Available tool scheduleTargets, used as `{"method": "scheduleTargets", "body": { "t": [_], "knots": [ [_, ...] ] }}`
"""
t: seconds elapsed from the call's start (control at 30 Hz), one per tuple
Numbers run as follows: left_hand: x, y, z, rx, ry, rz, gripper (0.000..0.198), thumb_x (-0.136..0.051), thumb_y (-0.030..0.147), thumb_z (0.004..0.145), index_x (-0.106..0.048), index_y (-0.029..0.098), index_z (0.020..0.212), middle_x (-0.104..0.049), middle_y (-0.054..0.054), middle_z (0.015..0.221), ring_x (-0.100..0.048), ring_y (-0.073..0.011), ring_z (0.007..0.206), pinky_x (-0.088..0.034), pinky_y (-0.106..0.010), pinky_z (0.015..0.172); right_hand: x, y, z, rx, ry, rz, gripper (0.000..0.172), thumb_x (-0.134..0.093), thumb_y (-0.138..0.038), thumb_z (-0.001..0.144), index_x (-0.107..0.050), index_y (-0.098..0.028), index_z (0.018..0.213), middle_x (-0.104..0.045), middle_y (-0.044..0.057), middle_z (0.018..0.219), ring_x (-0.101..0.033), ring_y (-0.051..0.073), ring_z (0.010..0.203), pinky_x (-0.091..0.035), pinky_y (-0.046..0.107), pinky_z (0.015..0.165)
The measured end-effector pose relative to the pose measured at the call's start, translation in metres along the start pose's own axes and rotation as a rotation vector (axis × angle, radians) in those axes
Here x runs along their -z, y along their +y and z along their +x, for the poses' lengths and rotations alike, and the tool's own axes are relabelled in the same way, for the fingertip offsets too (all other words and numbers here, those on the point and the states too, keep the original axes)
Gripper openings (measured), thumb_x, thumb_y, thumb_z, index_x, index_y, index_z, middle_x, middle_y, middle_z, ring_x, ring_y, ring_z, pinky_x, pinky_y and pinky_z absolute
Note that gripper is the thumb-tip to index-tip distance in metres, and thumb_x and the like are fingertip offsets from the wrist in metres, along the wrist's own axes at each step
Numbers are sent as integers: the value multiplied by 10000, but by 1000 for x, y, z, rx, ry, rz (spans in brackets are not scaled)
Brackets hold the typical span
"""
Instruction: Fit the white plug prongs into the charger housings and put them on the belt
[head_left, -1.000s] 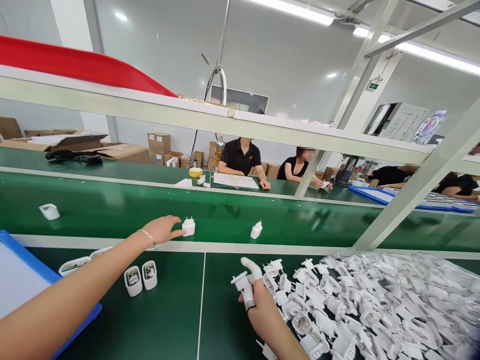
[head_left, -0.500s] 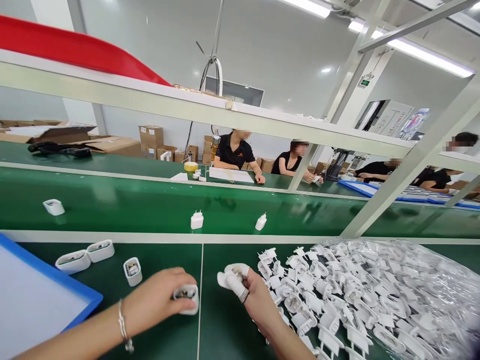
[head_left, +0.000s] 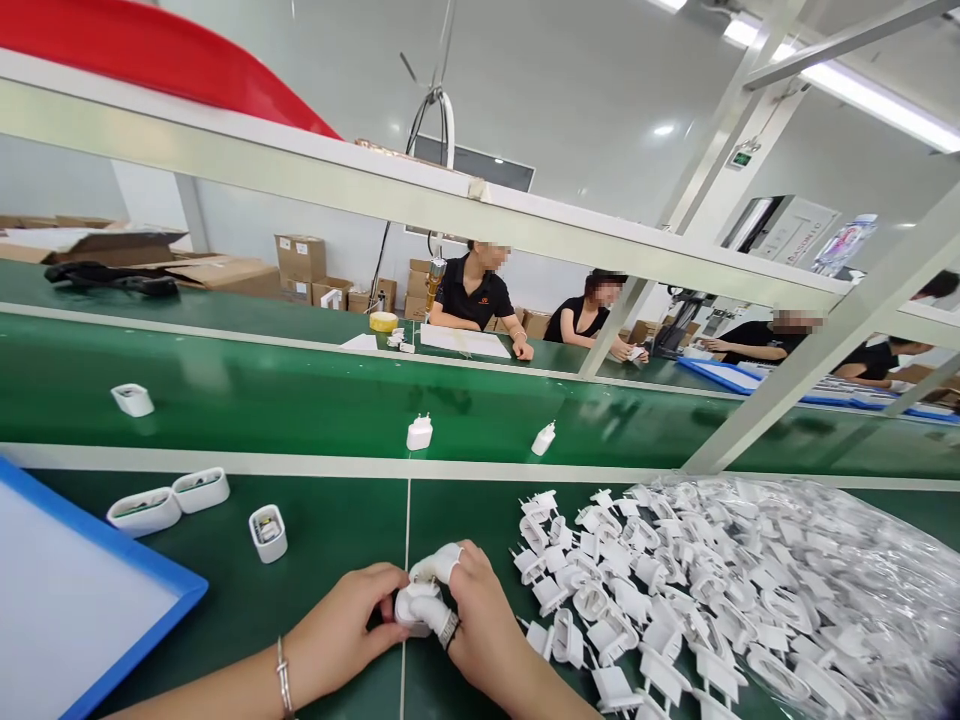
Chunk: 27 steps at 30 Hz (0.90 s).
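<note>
My left hand (head_left: 349, 625) is closed round a white charger housing (head_left: 410, 622), low over the bench seam. My right hand (head_left: 480, 620), with white covers on its thumb and finger, is closed on a white plug cap at the housing's top; the fingers hide most of the cap. Both hands meet at the housing, and whether the two parts are joined cannot be seen. To the left of my hands stand an open charger housing (head_left: 268, 533) with parts inside and two more, housing (head_left: 201, 490) and housing (head_left: 145, 512). A pile of white plug caps (head_left: 611, 590) lies right of my right hand.
A blue-rimmed white tray (head_left: 169, 607) lies at left. Beyond a pale rail, the green belt (head_left: 262, 400) carries an open housing (head_left: 133, 400) and two pinned chargers, charger (head_left: 420, 432) and charger (head_left: 544, 438). Clear plastic (head_left: 862, 560) covers caps at right. Co-workers sit opposite, behind a slanting post (head_left: 795, 350).
My right hand has come left and down with the cap to the housing in my left hand; the hands were apart before. Pieces on the belt have shifted right.
</note>
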<state>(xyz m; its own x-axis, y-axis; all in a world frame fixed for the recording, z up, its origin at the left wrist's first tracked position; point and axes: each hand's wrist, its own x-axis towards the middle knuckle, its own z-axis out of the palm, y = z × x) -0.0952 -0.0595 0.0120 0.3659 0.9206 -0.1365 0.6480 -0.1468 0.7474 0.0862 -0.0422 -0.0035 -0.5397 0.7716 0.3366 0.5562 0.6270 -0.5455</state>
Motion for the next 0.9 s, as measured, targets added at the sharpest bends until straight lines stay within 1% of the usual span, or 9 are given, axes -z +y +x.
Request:
{"method": "scheduleTargets", "body": {
  "t": [0.2, 0.3, 0.43, 0.5, 0.57, 0.67, 0.77, 0.83, 0.9],
  "knots": [
    [-2, -3, 0, -24, 5, -32, 49, -558, 175, 735, -511, 188, 735, -551, 10, 784, -526, -157, 774, -400, -229, 704, -4, 4, -2, 17, -30, -320, 104, -603, -147, 786, -648, -210, 856, -648, 77, 871, -541, 241, 810, -390, 336, 671],
    [-1, -4, 0, -46, 14, -55, 42, -561, 184, 735, -541, 193, 771, -556, 8, 784, -529, -154, 759, -407, -228, 698, -12, 10, -7, -2, -53, -346, 137, -607, -138, 757, -643, -206, 870, -657, 70, 852, -552, 223, 751, -397, 311, 638],
    [-3, -3, -1, -65, 23, -51, 68, -572, 221, 757, -591, 196, 817, -576, -7, 808, -545, -163, 768, -416, -235, 713, -21, 10, -10, -49, -91, -358, 194, -631, -103, 692, -640, -193, 863, -669, 85, 880, -583, 239, 764, -432, 319, 691],
    [-3, -2, -2, -64, 24, -33, 91, -577, 266, 784, -613, 196, 829, -589, -13, 808, -553, -165, 762, -416, -235, 708, -15, 7, -8, -55, -115, -318, 189, -658, -137, 705, -643, -199, 883, -671, 76, 875, -597, 245, 774, -443, 317, 698],
    [2, -2, -2, -62, 10, 0, 139, -583, 309, 798, -642, 202, 865, -611, -13, 806, -561, -164, 747, -414, -230, 687, 3, 6, -6, -49, -147, -256, 182, -671, -203, 757, -645, -213, 937, -672, 56, 873, -607, 236, 773, -451, 307, 688],
    [26, -4, 12, -54, 16, 94, 188, -573, 325, 803, -666, 204, 913, -649, -17, 832, -587, -169, 744, -418, -229, 673, 45, 16, -8, -86, -168, -325, 211, -638, -224, 823, -651, -217, 1034, -668, 64, 925, -609, 251, 837, -459, 340, 742],
    [66, -12, 44, 17, 144, 260, 209, -529, 306, 825, -656, 190, 943, -679, -35, 881, -627, -196, 799, -442, -240, 697, 81, 35, -12, -272, -253, -610, 306, -582, -27, 758, -671, -182, 1006, -649, 115, 1011, -562, 312, 1027, -423, 417, 875],
    [95, -22, 71, 116, 259, 381, 264, -522, 291, 824, -640, 183, 1035, -691, -53, 946, -644, -221, 864, -460, -250, 734, 91, 46, -12, -396, -359, -711, 387, -527, 69, 692, -676, -161, 966, -637, 134, 1045, -534, 317, 1095, -403, 412, 910],
    [117, -35, 97, 198, 317, 438, 305, -520, 279, 817, -630, 158, 1074, -697, -86, 947, -650, -256, 894, -472, -273, 749, 90, 52, -8, -453, -420, -718, 417, -484, 101, 671, -677, -156, 937, -641, 134, 1023, -561, 291, 1051, -408, 373, 888]
  ]
}}
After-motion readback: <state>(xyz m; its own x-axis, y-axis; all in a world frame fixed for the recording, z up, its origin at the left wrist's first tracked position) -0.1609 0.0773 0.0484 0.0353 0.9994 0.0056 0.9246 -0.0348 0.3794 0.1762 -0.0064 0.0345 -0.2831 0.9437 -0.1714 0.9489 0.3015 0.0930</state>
